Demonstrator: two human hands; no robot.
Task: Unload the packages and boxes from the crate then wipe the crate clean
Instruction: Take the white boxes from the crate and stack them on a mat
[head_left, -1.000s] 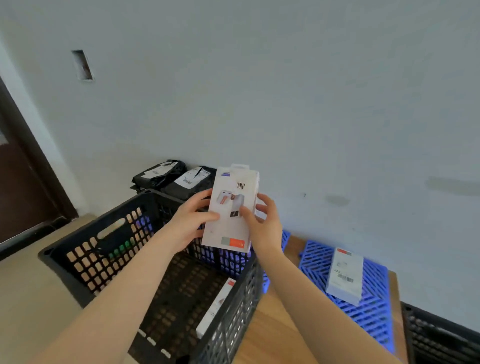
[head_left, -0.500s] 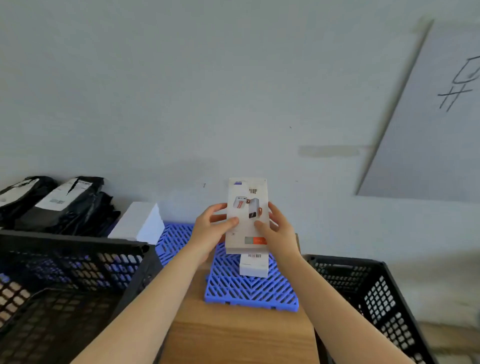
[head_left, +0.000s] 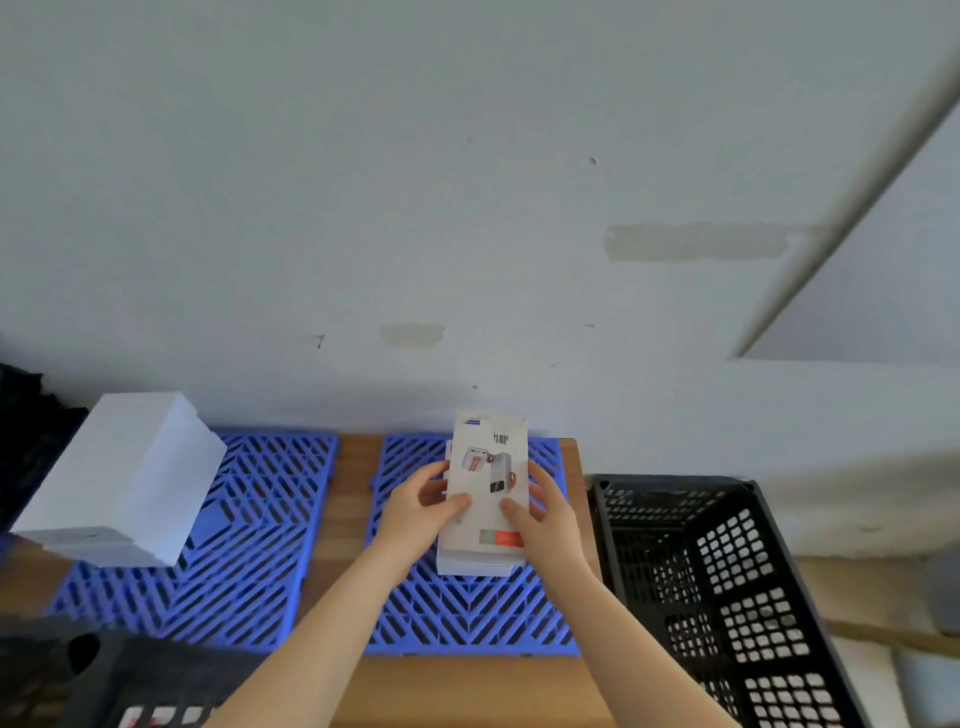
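The crate (head_left: 104, 686) I am unloading is sitting nearest me at the lower left, with only its dark rim showing, so I cannot tell what is left inside. Past it, my hands are reaching out over the worktop (head_left: 457, 691). The left hand (head_left: 418, 512) and right hand (head_left: 548, 514) are each gripping a long edge of a white box (head_left: 488, 483), thumbs curled onto its printed face. I am holding it tilted, its near end just over a lower box (head_left: 475, 564) lying on the blue mat (head_left: 467, 618). I am judging this as the unloading step, mid-placement. The next move is calling for laying the box flat and square on the lower one, then loosening both grips — set down askew, it could slide off. A second crate (head_left: 727, 571) is sitting to the right, and farther left a white stack (head_left: 124, 483) is standing by the wall.
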